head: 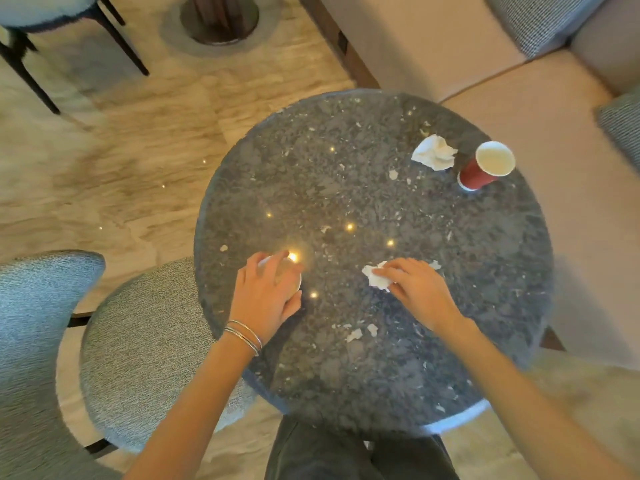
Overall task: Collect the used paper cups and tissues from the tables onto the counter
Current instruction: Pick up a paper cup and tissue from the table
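a round dark speckled stone tabletop (346, 168) is seen from above, with little of the collecting done as far as can be judged. the left hand (268, 292) is cupped over a white-rimmed paper cup (294, 277) near the tabletop's near-left edge, fingers curled around its top; the cup's colour is hidden. the right hand (414, 289) is laid flat on a crumpled white tissue (375, 277), fingertips pressing and gathering it. well apart, at the far right, a red paper cup with a white interior (485, 166) is left standing upright, with a second crumpled white tissue (433, 154) just beside it, untouched. the counter is not in view, so nothing is yet delivered.
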A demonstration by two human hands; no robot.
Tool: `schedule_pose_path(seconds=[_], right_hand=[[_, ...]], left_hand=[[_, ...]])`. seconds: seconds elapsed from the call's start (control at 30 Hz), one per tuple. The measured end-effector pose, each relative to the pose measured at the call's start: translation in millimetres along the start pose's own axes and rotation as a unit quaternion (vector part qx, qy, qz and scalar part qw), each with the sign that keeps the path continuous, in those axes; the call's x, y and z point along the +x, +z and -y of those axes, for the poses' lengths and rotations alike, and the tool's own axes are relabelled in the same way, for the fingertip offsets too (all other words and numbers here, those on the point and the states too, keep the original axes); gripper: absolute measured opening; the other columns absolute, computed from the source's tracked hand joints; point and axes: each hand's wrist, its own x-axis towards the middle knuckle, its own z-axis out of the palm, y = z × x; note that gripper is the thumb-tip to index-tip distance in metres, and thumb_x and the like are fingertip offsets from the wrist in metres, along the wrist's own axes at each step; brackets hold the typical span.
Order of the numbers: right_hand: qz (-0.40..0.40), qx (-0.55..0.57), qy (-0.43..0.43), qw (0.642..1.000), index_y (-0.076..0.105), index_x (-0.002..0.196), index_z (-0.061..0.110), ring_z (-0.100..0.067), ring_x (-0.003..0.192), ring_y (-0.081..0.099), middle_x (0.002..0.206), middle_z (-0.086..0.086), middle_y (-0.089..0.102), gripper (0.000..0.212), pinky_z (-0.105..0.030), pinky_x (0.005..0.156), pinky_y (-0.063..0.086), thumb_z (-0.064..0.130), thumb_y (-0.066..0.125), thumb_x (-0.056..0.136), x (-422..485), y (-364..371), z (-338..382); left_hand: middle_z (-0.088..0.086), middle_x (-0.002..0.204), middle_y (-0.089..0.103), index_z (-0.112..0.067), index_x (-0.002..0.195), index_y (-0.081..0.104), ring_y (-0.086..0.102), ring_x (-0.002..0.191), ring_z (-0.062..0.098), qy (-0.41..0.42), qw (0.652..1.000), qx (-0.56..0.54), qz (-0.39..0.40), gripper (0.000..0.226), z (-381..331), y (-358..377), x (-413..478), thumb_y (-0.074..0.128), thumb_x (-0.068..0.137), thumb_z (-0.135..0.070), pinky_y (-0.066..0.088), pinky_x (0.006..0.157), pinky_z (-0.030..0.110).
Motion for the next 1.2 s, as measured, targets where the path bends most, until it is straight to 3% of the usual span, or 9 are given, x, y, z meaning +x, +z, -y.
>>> schedule_pose_path(seconds=[0.27,0.37,0.43,0.63,0.7,0.77,0.83,1.1,1.2], right_hand=[[-0.086,-0.018,-0.013,0.996,0.066,0.109,0.014,-0.028,0.088,0.065,0.103,-0.007,0.068,0.030,-0.036,0.068,0.053,0.016,0.052,0.083,-95.8,-58.3,-50.1],[-0.094,-0.029,-0.017,0.995,0.066,0.109,0.016,-0.027,0.089,0.064,0.103,-0.006,0.068,0.033,-0.036,0.067,0.053,0.007,0.062,0.077,-143.3,-78.3,-82.7],[-0.102,-0.038,-0.021,0.994,0.067,0.108,0.017,-0.025,0.088,0.063,0.103,-0.004,0.068,0.030,-0.034,0.066,0.052,0.016,0.053,0.082,-174.7,-89.3,-107.8],[-0.125,-0.042,-0.030,0.991,0.069,0.104,0.017,-0.015,0.090,0.052,0.098,-0.003,0.069,0.027,-0.024,0.072,0.040,0.019,0.052,0.083,-245.3,-127.0,-166.4],[-0.131,-0.049,-0.037,0.989,0.069,0.102,0.016,-0.017,0.088,0.056,0.096,-0.003,0.069,0.024,-0.031,0.066,0.047,0.013,0.061,0.080,-254.7,-140.8,-179.2],[-0.126,-0.047,-0.033,0.990,0.069,0.102,0.015,-0.023,0.085,0.064,0.097,-0.004,0.070,0.037,-0.034,0.063,0.051,0.003,0.077,0.068,-257.1,-151.4,-188.8],[-0.121,-0.042,-0.032,0.991,0.069,0.103,0.015,-0.025,0.085,0.065,0.098,-0.004,0.069,0.042,-0.033,0.064,0.051,0.001,0.079,0.065,-255.4,-158.7,-196.1],[-0.109,-0.021,-0.052,0.992,0.067,0.107,0.016,-0.023,0.089,0.064,0.103,-0.003,0.068,0.036,-0.032,0.070,0.049,0.005,0.075,0.073,-225.9,-164.5,-232.0],[-0.096,-0.017,-0.062,0.993,0.066,0.109,0.017,-0.017,0.095,0.057,0.104,-0.002,0.067,0.027,-0.033,0.068,0.050,0.021,0.052,0.086,-201.7,-166.6,-251.6]], left_hand=[[0.016,0.119,0.059,-0.019,0.114,0.045,0.053,0.102,0.044,0.073,0.992,-0.054,-0.091,0.048,-136.7,-7.8,0.1,0.066,0.072,-0.029,0.054,0.077,0.048],[0.018,0.119,0.058,-0.019,0.115,0.046,0.054,0.103,0.044,0.064,0.992,-0.063,-0.094,0.050,-197.3,0.9,-7.0,0.068,0.072,-0.027,0.053,0.080,0.049],[0.017,0.122,0.057,-0.019,0.118,0.051,0.052,0.106,0.043,0.048,0.993,-0.062,-0.087,0.048,-234.2,9.4,-10.9,0.068,0.074,-0.027,0.052,0.082,0.049],[0.016,0.127,0.054,-0.018,0.123,0.054,0.051,0.112,0.041,0.025,0.997,-0.041,-0.065,0.044,-317.1,21.2,-23.2,0.040,0.086,-0.038,0.049,0.090,0.046],[0.015,0.130,0.052,-0.020,0.126,0.051,0.049,0.116,0.040,0.017,0.998,-0.043,-0.047,0.046,-332.8,22.5,-25.0,0.038,0.087,-0.040,0.048,0.092,0.047],[0.014,0.134,0.050,-0.022,0.130,0.047,0.045,0.120,0.038,0.012,0.999,-0.039,-0.032,0.047,-343.0,22.6,-23.7,0.037,0.089,-0.041,0.047,0.093,0.048],[0.014,0.134,0.049,-0.023,0.131,0.043,0.045,0.121,0.038,0.006,0.999,-0.038,-0.028,0.046,-348.8,21.2,-20.4,0.035,0.089,-0.041,0.046,0.093,0.048],[0.015,0.127,0.055,-0.018,0.125,0.053,0.050,0.113,0.039,-0.024,0.997,-0.049,-0.058,0.047,-357.0,25.9,9.2,0.038,0.087,-0.040,0.047,0.092,0.046],[0.015,0.126,0.055,-0.019,0.125,0.051,0.050,0.112,0.038,-0.028,0.995,-0.061,-0.069,0.045,-357.1,29.0,34.7,0.038,0.087,-0.040,0.048,0.092,0.046]])
